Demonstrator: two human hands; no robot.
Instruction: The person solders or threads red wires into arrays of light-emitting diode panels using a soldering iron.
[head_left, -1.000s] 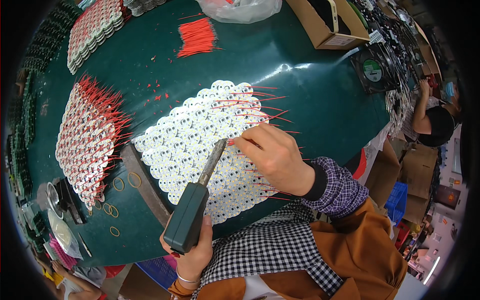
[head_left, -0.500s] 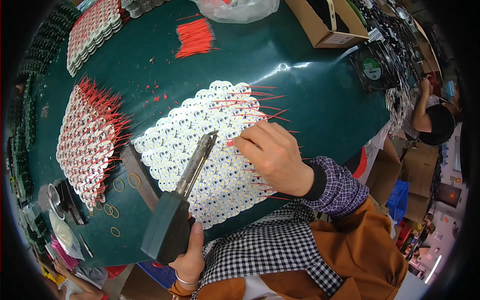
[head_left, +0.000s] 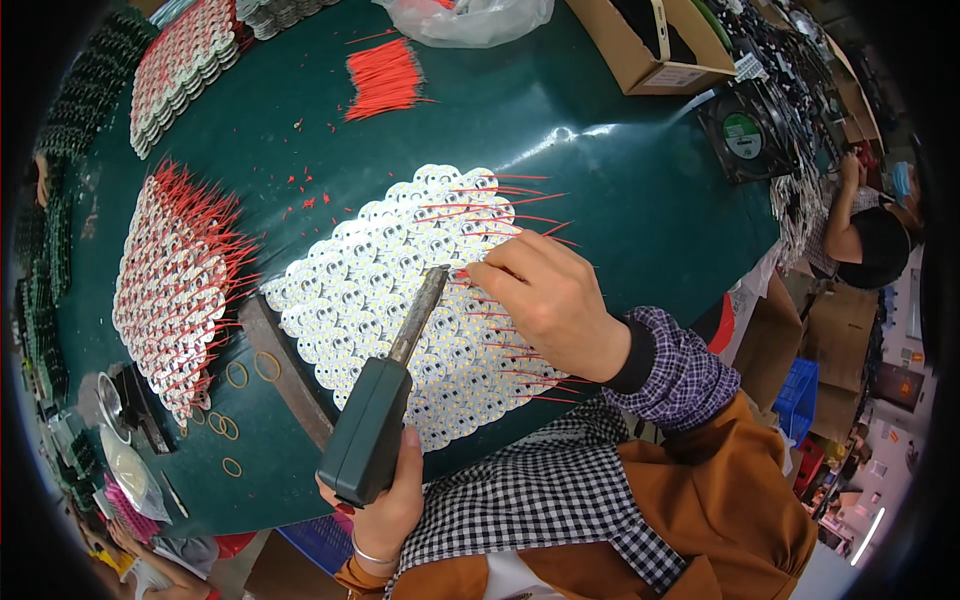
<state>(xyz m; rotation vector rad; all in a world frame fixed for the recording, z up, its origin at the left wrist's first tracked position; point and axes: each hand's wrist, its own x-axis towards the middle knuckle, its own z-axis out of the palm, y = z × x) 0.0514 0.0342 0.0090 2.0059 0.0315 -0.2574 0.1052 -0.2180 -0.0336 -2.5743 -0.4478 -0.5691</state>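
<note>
My left hand (head_left: 398,500) grips a dark green soldering gun (head_left: 366,432) by its handle. Its metal barrel slants up over a white sheet of joined round LED boards (head_left: 350,320), the tip close to my right fingertips. My right hand (head_left: 552,305) is closed in a pinch at the sheet's right part, with a bit of red at the fingertips that looks like a wire end. Several red wires (head_left: 530,192) stick out past the sheet's right edge. I cannot tell whether the tip touches a board.
A second LED sheet stack (head_left: 165,290) with red wires lies left, beside a dark metal bar (head_left: 282,362) and rubber bands (head_left: 267,366). Farther off are a red wire bundle (head_left: 385,78), a plastic bag (head_left: 470,22), a cardboard box (head_left: 675,75) and a black fan (head_left: 745,135).
The soldering gun has moved right and its tip has come close to my right fingertips. My right hand has shifted slightly, still pinching.
</note>
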